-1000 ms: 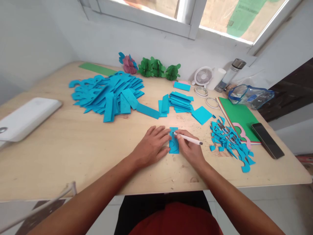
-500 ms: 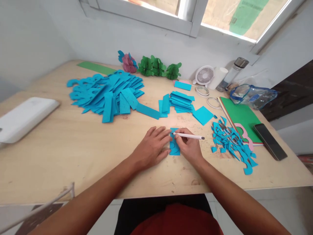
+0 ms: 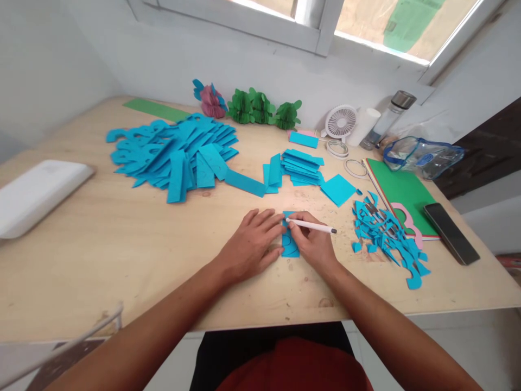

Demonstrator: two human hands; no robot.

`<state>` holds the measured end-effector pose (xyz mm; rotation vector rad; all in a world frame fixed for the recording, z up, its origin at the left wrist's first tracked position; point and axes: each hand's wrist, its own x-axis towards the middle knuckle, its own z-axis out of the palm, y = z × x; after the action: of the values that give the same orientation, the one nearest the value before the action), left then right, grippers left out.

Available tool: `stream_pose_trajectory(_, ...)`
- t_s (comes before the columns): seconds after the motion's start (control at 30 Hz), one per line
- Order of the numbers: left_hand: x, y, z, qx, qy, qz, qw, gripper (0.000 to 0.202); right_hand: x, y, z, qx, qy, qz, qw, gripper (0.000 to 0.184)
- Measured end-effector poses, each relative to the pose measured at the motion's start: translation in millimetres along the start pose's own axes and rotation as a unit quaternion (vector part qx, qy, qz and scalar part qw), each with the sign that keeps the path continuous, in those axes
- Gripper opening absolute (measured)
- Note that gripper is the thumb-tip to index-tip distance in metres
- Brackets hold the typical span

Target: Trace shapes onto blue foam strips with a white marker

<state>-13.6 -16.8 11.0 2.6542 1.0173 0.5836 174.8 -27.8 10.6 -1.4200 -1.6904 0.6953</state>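
A small blue paper rectangle (image 3: 290, 248) lies flat near the table's front, with a curved line drawn on its lower part. My left hand (image 3: 253, 241) rests flat beside it, fingers spread, the fingertips on the paper's left edge. In my right hand (image 3: 315, 241) is a white pen (image 3: 311, 225), its tip on the upper part of the paper. The right fingers cover part of the sheet. Beyond the hands are a stack of folded blue paper pieces (image 3: 301, 167) and a blue square (image 3: 338, 190).
A large heap of blue paper cutouts (image 3: 163, 149) spreads at left. Blue scraps (image 3: 385, 231) lie at right beside a phone (image 3: 451, 233) and green sheets (image 3: 402, 187). Along the wall stand paper decorations (image 3: 250, 106), a small fan (image 3: 341, 122) and a bottle (image 3: 388, 120). A white device (image 3: 44, 190) sits far left.
The pen has shifted slightly left and up across the upper part of the paper with my right hand. My left hand stays in place. The view has tilted slightly.
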Motion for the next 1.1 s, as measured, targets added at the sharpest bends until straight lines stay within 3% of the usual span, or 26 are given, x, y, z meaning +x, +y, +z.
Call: stream_pose_trajectory(1.1,-1.6,-1.0,0.5,-0.006,0.004,-0.002,1.000,0.041,-1.9,-5.9,-1.2,-0.013,0.018,0.021,1.000,0.009)
